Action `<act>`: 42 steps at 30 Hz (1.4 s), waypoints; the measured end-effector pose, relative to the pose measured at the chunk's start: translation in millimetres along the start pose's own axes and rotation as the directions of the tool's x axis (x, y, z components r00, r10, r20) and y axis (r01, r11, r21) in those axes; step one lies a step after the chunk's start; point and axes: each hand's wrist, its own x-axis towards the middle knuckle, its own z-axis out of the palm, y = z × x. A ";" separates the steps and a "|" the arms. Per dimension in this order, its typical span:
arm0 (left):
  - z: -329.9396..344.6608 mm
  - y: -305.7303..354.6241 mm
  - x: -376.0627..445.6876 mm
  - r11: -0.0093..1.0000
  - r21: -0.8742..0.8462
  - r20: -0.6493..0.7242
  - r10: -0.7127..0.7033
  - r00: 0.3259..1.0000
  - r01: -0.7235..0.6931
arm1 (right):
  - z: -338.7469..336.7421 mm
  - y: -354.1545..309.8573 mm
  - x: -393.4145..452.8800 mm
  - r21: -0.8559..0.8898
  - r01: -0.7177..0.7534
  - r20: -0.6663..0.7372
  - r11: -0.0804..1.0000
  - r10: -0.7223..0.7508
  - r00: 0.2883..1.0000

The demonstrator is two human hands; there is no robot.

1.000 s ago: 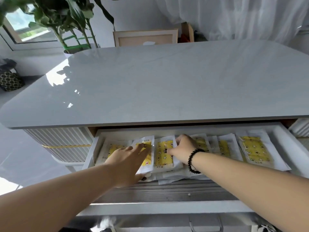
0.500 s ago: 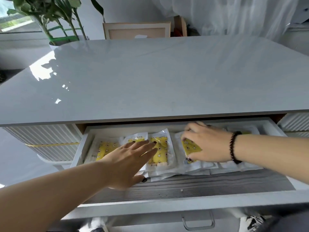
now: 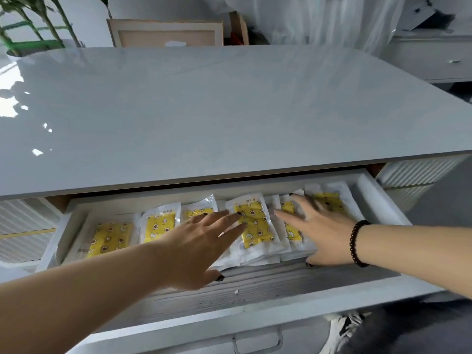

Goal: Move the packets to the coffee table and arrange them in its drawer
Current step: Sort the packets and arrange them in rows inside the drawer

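My left hand (image 3: 201, 241) covers most of one packet (image 3: 198, 212), so only its top strip shows; my right hand (image 3: 319, 233) is smeared with motion blur and hides part of the packets (image 3: 329, 200) beneath it; the drawer (image 3: 255, 282) runs back under the counter (image 3: 229, 111), its rear unseen; the print on the wrappers is too small to read.

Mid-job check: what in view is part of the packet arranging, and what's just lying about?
Job:
packets, in a row in the open drawer
coffee table
left hand, flat on the packets
right hand, fingers spread over the packets

Lying about:
potted plant
wooden frame
curtain
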 end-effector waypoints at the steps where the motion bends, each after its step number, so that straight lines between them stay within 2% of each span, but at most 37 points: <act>1: -0.7 2.0 9.2 1.000 0.001 -0.017 0.005 1.000 -0.005 | 2.7 5.3 -0.9 0.000 -0.016 -0.038 1.000 0.016 0.999; 3: 5.7 6.5 28.1 1.000 -0.027 -0.056 -0.003 0.998 0.001 | 6.5 16.0 -4.0 -0.002 -0.085 -0.075 0.996 0.084 0.994; 7: 10.7 19.2 55.0 0.998 -0.061 -0.032 0.013 0.999 -0.015 | 12.7 33.4 -7.2 0.048 -0.209 -0.025 0.977 0.211 0.977; 10: 9.5 15.4 61.4 0.997 -0.026 -0.007 0.076 0.997 -0.076 | 15.8 45.8 -9.4 0.083 -0.168 -0.021 0.982 0.170 0.985; 14: 5.6 12.4 65.6 0.991 -0.043 -0.050 0.127 0.991 -0.129 | 22.1 63.0 -18.9 0.069 -0.152 0.014 0.986 0.152 0.988; 19: -2.4 6.2 62.2 0.994 -0.057 -0.067 0.087 0.994 -0.091 | 22.5 65.2 -16.3 0.060 -0.154 0.001 0.986 0.154 0.988; 24: -6.8 0.4 55.7 0.997 0.020 -0.071 0.076 0.995 -0.075 | 18.2 61.7 -18.0 0.073 -0.150 0.055 0.986 0.146 0.988; 27: -18.4 -3.8 40.6 0.996 -0.082 -0.129 0.028 0.991 -0.039 | -1.2 57.2 -30.7 0.099 -0.107 0.094 0.989 0.098 0.991; 30: -43.5 -5.6 6.2 0.950 -0.304 -0.158 -0.125 0.979 0.073 | -31.6 44.2 -48.9 0.231 -0.029 0.090 0.972 0.009 0.996; 34: -60.2 8.5 -52.0 0.833 -0.506 -0.023 -0.270 0.963 0.221 | -52.7 8.4 -73.7 0.339 0.154 -0.018 0.928 -0.157 0.987; 36: -55.6 25.2 -68.8 0.806 -0.529 0.016 -0.303 0.953 0.265 | -51.2 -16.6 -84.3 0.492 0.208 -0.077 0.846 -0.196 0.978; 38: -48.1 45.7 -73.7 0.795 -0.523 0.026 -0.345 0.938 0.307 | -39.8 -40.4 -89.9 0.616 0.220 -0.157 0.756 -0.156 0.975; 39: -43.9 54.7 -74.0 0.790 -0.518 0.016 -0.374 0.927 0.328 | -31.9 -50.1 -90.1 0.623 0.230 -0.212 0.747 -0.122 0.970; 42: -32.5 65.9 -73.3 0.820 -0.450 -0.146 -0.457 0.877 0.353 | -10.6 -71.4 -88.7 0.487 0.217 -0.383 0.846 -0.017 0.924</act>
